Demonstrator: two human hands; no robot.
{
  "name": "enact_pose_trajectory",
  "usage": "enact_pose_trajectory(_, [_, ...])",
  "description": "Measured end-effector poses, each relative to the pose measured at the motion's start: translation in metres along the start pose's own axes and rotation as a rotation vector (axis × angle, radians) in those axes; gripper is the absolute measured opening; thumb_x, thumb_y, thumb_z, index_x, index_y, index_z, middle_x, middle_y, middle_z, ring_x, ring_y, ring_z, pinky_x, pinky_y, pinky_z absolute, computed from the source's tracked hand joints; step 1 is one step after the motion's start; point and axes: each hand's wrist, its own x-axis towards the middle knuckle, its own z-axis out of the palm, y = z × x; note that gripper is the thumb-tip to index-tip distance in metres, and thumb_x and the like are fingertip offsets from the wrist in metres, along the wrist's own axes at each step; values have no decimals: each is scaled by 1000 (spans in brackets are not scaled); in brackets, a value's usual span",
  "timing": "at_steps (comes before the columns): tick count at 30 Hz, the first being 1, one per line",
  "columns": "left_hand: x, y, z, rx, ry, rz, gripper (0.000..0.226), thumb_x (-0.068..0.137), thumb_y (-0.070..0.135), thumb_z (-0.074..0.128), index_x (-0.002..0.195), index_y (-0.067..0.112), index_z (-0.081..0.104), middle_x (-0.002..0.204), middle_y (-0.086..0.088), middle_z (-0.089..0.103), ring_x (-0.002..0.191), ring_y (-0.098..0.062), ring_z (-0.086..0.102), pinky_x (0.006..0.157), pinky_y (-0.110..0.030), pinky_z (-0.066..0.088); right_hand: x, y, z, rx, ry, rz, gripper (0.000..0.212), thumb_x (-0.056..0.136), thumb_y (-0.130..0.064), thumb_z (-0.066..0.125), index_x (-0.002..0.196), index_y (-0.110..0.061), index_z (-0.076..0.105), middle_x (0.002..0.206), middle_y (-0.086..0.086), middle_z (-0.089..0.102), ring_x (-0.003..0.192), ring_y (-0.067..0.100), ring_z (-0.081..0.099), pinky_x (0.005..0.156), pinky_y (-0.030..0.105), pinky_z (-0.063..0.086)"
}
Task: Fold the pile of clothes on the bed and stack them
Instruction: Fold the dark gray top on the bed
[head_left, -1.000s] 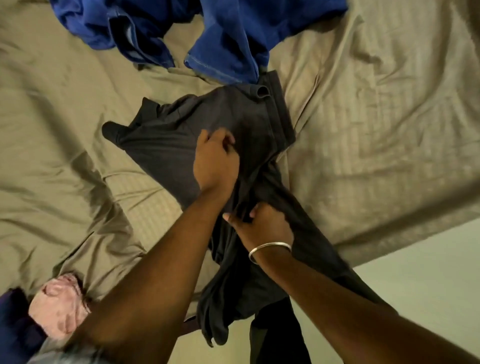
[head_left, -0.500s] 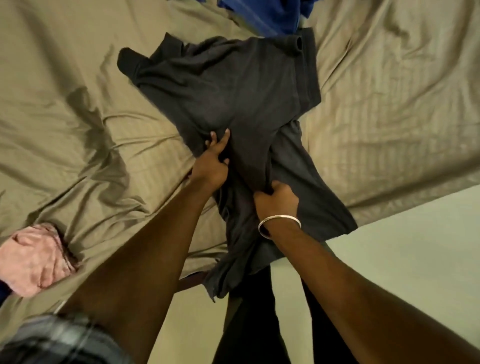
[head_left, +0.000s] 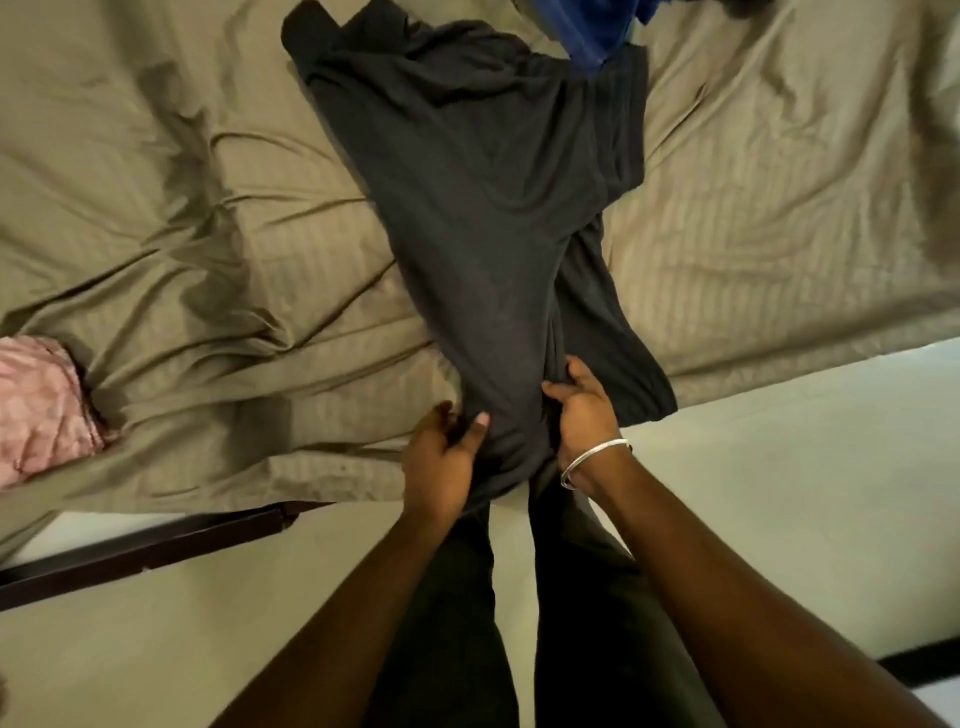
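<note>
Charcoal knit, soft and limp: the dark garment (head_left: 483, 208) lies stretched lengthwise across the bed (head_left: 779, 234), its far end bunched up near a blue garment (head_left: 597, 36), its near end gathered at the mattress edge where we hold it. Our left hand (head_left: 441, 462) pinches the near hem, thumb on top and fingers curled under the cloth; our right hand (head_left: 584, 410), a silver bangle (head_left: 592, 460) at the wrist, grips a fold just beside it, fingers curled into the fabric. The two hands sit close together, so the hem is bunched between them.

We judge the step to be laying this piece flat before the first fold. To do it well we should spread our hands apart along the hem, draw the cloth taut toward us, and smooth out the twist that runs up the right side, where one layer overlaps another.

Further out, a pink garment (head_left: 41, 410) sits crumpled at the left edge of the wrinkled olive sheet.
</note>
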Motion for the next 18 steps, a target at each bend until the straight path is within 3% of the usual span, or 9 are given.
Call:
enact_pose_trajectory(2, [-7, -4, 0, 124, -7, 36, 32, 90, 32, 68, 118, 17, 65, 113, -3, 66, 106, -23, 62, 91, -35, 49, -1, -4, -2, 28, -32, 15, 40, 85, 15, 41, 105, -9, 66, 109, 16, 69, 106, 37, 63, 95, 47, 52])
enact_pose_trajectory(4, [-18, -2, 0, 90, 25, 82, 26, 92, 32, 66, 114, 17, 66, 109, 0, 67, 101, -18, 63, 87, -33, 51, -1, -12, -7, 37, -50, 7, 43, 78, 19, 37, 101, -3, 66, 104, 17, 69, 102, 38, 63, 95, 48, 52])
enact_pose_trajectory(7, [-43, -1, 5, 98, 63, 164, 31, 95, 29, 62, 122, 14, 63, 108, 6, 59, 97, -9, 57, 84, -19, 43, -4, -27, -10, -55, -73, 13, 36, 62, 13, 42, 92, 8, 62, 89, 18, 66, 85, 35, 62, 83, 45, 52])
enact_pose_trajectory(9, [-51, -6, 13, 90, 51, 118, 35, 93, 24, 65, 127, 15, 59, 103, 4, 61, 92, -9, 60, 80, -14, 40, 1, -33, -17, -236, -40, 22, 36, 51, 3, 47, 84, 13, 57, 78, 16, 57, 75, 32, 52, 71, 41, 46])
enact_pose_trajectory(11, [-52, -8, 21, 20, 17, -43, 51, 88, 20, 71, 134, 18, 48, 98, 0, 64, 82, -6, 60, 76, -14, 39, 7, -37, -32, -514, 59, 2, 9, 59, 2, 58, 65, -5, 58, 71, 12, 54, 72, 30, 49, 69, 41, 45])
enact_pose_trajectory(13, [-49, -9, 28, 4, 18, -118, 63, 85, 27, 74, 139, 22, 41, 102, -1, 67, 82, -6, 59, 76, -19, 40, 19, -33, -52, -763, 126, -57, 19, 71, 0, 61, 61, -16, 60, 70, 12, 56, 75, 36, 53, 69, 38, 44])
enact_pose_trajectory(14, [-47, -9, 32, 19, 42, -110, 62, 86, 33, 73, 139, 23, 42, 106, -3, 67, 86, -10, 62, 77, -22, 43, 22, -29, -61, -813, 132, -92, 18, 77, -3, 60, 71, -18, 66, 80, 13, 62, 84, 39, 57, 74, 36, 44])
enact_pose_trajectory(16, [-44, -8, 37, 38, 118, -94, 52, 90, 45, 65, 135, 22, 51, 112, -6, 69, 99, -22, 65, 84, -29, 47, 28, -24, -76, -802, 131, -164, 27, 89, -8, 58, 111, -18, 69, 115, 12, 67, 108, 35, 59, 91, 33, 45])
enact_pose_trajectory(18, [-39, -6, 42, 7, 202, -135, 41, 93, 44, 62, 126, 19, 58, 112, -5, 69, 106, -28, 64, 87, -31, 46, 29, -19, -88, -711, 113, -220, 33, 94, -10, 56, 127, -14, 63, 126, 8, 64, 116, 29, 58, 99, 31, 44])
